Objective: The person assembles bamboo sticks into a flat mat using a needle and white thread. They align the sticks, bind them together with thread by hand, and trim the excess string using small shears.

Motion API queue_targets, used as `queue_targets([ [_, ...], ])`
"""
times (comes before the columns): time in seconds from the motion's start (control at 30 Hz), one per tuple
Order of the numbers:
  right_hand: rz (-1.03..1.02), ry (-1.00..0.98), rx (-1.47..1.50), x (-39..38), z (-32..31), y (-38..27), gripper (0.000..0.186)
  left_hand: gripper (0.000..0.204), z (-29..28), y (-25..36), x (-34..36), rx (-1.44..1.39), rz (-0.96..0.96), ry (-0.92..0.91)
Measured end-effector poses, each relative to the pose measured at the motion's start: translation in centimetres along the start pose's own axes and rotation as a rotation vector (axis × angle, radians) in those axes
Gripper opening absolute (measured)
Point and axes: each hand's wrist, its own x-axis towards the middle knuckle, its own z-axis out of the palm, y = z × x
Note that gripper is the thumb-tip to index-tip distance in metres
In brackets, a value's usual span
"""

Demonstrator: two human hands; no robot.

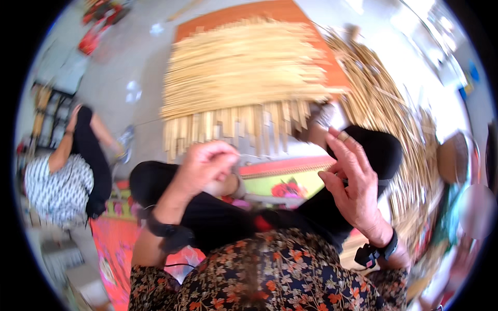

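On the left we see our left hand (207, 163), in front of the near edge of the orange board (332, 65); its fingers are curled toward the thumb, and because of the blur we are not able to say if something thin is between them; in the middle the pale strips (244, 62) lie close together on this board, leaving bare orange along its far and right edges; some lengthwise strips come out past the near edge, probably so that their ends are free and in our reach; our right hand (355, 179) is half spread before the near right corner, thumb apart, and seems to have hold of nothing; beyond the right edge there is a heap of loose strips (384, 93), perhaps put there for easy taking.

The board lies on a grey floor (124, 78); at left another person (59, 179) sits, one hand at the knee; between our knees a green flowered cloth (259, 185) is visible; strong light comes at the upper right.
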Motion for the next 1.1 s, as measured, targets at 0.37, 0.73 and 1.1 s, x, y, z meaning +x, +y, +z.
queue_targets([
  [0.37, 0.597, 0.754, 0.193, -13.6, -8.1, 12.6, 0.019, 0.012, -1.6, -1.5, 2.5, 0.13, -0.115, -0.034],
  [0.73, 1.021, 0.158, 0.154, -29.7, 10.1, 29.7, 0.026, 0.009, -3.5, -3.0, 3.3, 0.163, -0.263, 0.034],
  [1.1, 0.998, 0.326, -0.04, -24.9, 2.1, 37.2, 0.022, 0.01, -2.2, -3.7, 5.0, 0.179, -0.437, 0.038],
])
